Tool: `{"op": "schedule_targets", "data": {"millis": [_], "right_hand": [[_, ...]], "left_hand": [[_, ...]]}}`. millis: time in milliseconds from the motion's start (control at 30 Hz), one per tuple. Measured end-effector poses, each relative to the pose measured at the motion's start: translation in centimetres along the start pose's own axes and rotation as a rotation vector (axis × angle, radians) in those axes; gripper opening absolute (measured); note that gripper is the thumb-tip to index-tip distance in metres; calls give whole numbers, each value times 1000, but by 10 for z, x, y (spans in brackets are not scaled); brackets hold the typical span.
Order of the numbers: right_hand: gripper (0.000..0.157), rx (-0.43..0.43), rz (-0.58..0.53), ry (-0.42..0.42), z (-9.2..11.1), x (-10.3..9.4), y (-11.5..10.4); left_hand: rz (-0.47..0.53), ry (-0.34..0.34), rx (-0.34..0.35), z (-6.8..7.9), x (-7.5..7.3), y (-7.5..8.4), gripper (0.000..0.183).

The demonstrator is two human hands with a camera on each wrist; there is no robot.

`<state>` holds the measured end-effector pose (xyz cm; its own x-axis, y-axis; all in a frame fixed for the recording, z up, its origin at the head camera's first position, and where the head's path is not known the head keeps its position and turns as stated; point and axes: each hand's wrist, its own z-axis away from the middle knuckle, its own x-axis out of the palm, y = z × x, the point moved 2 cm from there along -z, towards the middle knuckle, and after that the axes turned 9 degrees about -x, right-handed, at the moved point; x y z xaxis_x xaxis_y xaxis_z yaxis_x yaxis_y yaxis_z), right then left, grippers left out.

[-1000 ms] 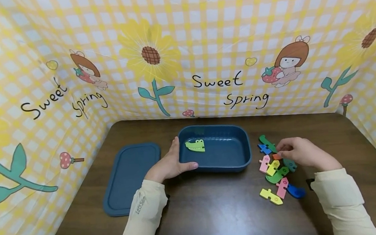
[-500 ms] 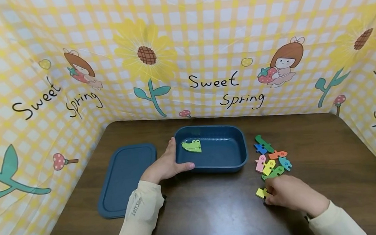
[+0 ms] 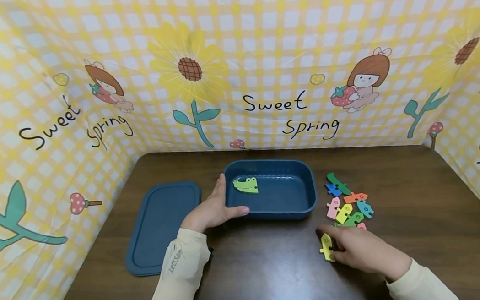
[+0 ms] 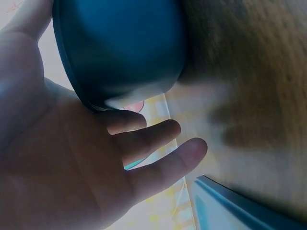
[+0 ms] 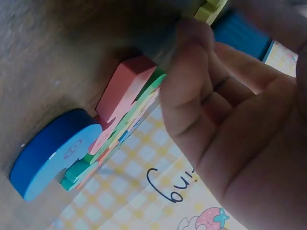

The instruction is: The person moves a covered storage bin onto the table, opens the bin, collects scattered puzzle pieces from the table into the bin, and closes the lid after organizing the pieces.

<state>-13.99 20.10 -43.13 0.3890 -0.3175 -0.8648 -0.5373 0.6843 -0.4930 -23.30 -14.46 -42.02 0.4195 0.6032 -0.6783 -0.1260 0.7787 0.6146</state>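
Observation:
My left hand [image 3: 210, 210] holds the left end of a dark blue plastic box [image 3: 286, 213], its thumb along the front and its fingers by the left side. From the left wrist, several fairly straight fingers [image 4: 158, 170] show beside the box wall [image 4: 120, 48]. Inside the box lies a light green crocodile-head puzzle piece [image 3: 246, 185]. My right hand [image 3: 366, 250] pinches a yellow puzzle piece [image 3: 326, 247] near the table's front right; the contact is partly hidden. The right wrist view shows only part of that yellow piece [image 5: 209, 10], past the fingertips.
A loose pile of several coloured puzzle pieces, including an orange one [image 3: 355, 198] and a green one [image 3: 338, 184], lies right of the box. A blue curved piece [image 5: 55, 153] lies near the right hand. The flat blue lid [image 3: 162, 232] rests on the table at left.
My right hand has left the upper part of the pile and come down to the yellow piece. That piece is now turned and slightly further left. The left hand stays at the box.

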Motion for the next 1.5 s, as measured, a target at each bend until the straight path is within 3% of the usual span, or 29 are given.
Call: {"op": "schedule_targets", "data": {"millis": [133,200,500,733,867,1100,1500], "right_hand": [[82,107,-40,-46,-1,0,5],[85,121,-16,-50,-1,1,8],[61,5,100,-11,3,7,13],[48,-62,-76,52,-3,-3,6],[50,-97,-137,108,-13,-20,-8],[63,-148,-126,154,-37,-48,-27],[63,-119,-110,179,-87,-72,-23]], "left_hand": [[-2,0,11,-1,0,1,123],[-1,-6,14,-1,0,2,123],[-2,-10,2,-1,2,0,123],[1,-12,13,1,2,3,122],[-1,-6,12,1,1,2,123],[-5,-7,4,2,1,2,123],[18,-10,-10,3,1,-1,123]]}}
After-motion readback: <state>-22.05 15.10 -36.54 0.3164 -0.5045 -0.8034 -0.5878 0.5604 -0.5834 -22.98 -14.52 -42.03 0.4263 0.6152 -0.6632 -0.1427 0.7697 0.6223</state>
